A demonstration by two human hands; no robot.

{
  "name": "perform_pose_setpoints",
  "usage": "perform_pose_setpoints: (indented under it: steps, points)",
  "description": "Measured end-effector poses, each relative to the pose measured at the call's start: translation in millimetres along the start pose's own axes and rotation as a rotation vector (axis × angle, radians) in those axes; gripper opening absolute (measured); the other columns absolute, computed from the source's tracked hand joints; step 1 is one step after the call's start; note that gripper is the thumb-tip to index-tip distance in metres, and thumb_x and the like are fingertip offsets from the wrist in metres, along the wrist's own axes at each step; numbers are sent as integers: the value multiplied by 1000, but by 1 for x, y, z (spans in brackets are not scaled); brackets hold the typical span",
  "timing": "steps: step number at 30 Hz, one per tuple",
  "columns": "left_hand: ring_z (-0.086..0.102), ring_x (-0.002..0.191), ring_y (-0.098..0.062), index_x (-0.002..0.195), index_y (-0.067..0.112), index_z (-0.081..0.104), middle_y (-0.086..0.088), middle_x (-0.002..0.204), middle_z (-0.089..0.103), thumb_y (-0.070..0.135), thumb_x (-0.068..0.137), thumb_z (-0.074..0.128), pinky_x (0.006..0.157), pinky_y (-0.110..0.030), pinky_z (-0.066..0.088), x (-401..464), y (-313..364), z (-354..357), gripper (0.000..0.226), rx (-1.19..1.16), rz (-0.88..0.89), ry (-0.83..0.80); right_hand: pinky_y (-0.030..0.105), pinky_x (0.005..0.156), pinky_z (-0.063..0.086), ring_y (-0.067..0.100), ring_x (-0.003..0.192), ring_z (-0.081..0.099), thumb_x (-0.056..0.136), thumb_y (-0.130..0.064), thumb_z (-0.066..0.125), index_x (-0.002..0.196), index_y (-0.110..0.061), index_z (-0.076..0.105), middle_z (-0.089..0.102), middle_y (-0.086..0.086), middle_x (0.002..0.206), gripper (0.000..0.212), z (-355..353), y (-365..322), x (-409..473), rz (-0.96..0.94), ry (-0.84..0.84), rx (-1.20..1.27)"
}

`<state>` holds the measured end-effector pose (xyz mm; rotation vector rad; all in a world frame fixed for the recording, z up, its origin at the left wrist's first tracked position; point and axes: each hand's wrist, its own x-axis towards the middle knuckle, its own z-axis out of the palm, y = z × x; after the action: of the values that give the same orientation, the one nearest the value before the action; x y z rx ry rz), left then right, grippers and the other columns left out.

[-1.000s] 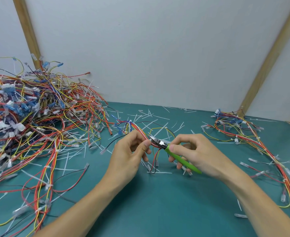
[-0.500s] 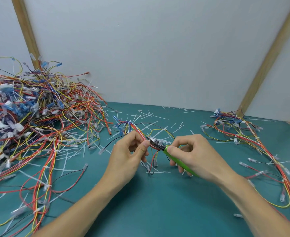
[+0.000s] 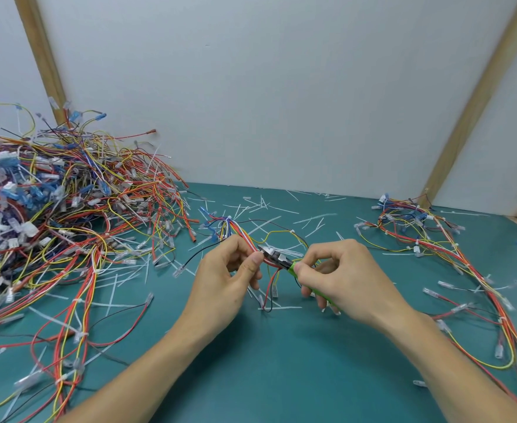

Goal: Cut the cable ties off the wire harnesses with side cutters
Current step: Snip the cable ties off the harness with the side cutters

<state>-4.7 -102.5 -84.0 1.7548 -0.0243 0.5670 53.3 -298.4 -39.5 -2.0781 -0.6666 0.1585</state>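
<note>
Head view: your left hand [image 3: 226, 270] pinches wire harness [image 3: 245, 236] between thumb and fingers, bundle fanning up behind cutters. Your right hand [image 3: 339, 279] wraps green handles of side cutters [image 3: 277, 257]. Since a second ago, cutters crept closer to left thumb, nose now touching bundle there. Tie itself too small to see. Likely snip imminent; big pile [image 3: 52, 209] far left of cutters awaits.

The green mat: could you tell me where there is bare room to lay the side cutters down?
The widest bare patch of the green mat lies near you, between the two forearms. Left is crowded by the big harness pile; the smaller harness bundle fills the right. Cut cable ties litter the far middle.
</note>
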Motion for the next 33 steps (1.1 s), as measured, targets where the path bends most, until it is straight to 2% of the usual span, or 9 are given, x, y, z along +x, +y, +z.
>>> perform_pose_setpoints:
  steps: [5, 10, 14, 18, 21, 23, 25, 29, 33]
  points:
    - [65, 62, -22, 82, 10, 60, -7, 67, 66, 20, 97, 64, 66, -35, 52, 0, 1, -1, 18, -21, 8, 6, 28, 45, 45, 19, 47, 60, 78, -52, 61, 74, -23, 68, 72, 2, 63, 30, 6, 1, 1, -36, 82, 70]
    - [66, 66, -21, 81, 14, 65, -6, 68, 67, 25, 94, 68, 66, -28, 50, 1, 5, -1, 17, -32, 27, 1, 33, 46, 48, 22, 53, 60, 83, -49, 71, 82, -24, 68, 72, 3, 71, 24, 12, -4, 3, -68, 172, 300]
    - [64, 88, -13, 81, 24, 69, 9, 84, 69, 33, 92, 69, 87, -35, 48, 0, 8, -3, 14, 100, 82, -27, 34, 48, 51, 21, 57, 59, 81, -29, 75, 95, -8, 68, 68, 3, 72, 26, 15, -6, 4, -33, 138, 470]
    - [60, 97, -13, 84, 22, 68, 10, 91, 67, 31, 91, 67, 87, -25, 42, -3, 16, -2, 12, 190, 202, -89, 34, 50, 54, 18, 60, 60, 95, -9, 67, 103, -7, 68, 79, -4, 108, 7, 9, -10, 4, 27, 25, 615]
    - [57, 98, -10, 87, 13, 66, 10, 95, 64, 24, 94, 65, 87, -18, 38, -6, 21, 2, 13, 235, 334, -183, 34, 52, 57, 16, 60, 62, 97, -4, 64, 104, -11, 68, 76, -5, 122, 10, 10, -11, 3, 21, 41, 627]
    - [56, 101, -9, 89, 13, 64, 11, 100, 63, 21, 96, 62, 89, -18, 37, -7, 24, 3, 11, 254, 390, -247, 33, 53, 57, 17, 60, 63, 96, -3, 66, 108, -6, 66, 77, -8, 119, 13, 12, -10, 3, -1, 72, 618]
    - [55, 105, -7, 91, 18, 60, 16, 103, 60, 17, 96, 61, 91, -20, 38, -8, 26, 5, 6, 263, 427, -300, 36, 55, 59, 18, 61, 63, 94, -2, 70, 110, -2, 64, 78, -9, 101, 17, 12, -8, 4, -42, 93, 584]
    - [57, 116, -13, 95, 7, 66, 6, 113, 65, 10, 92, 65, 100, -22, 41, -10, 21, 7, 5, 278, 414, -340, 36, 53, 55, 19, 61, 63, 82, -14, 77, 96, -9, 61, 69, -6, 75, 21, 12, -7, 3, -105, 139, 470]
    - [61, 94, -12, 80, 12, 63, 10, 94, 66, 18, 87, 67, 81, -20, 43, -12, 17, 6, 10, 272, 344, -284, 43, 63, 59, 14, 64, 66, 88, -8, 79, 92, -18, 61, 73, -4, 79, 21, 17, -6, 3, -128, 225, 338]
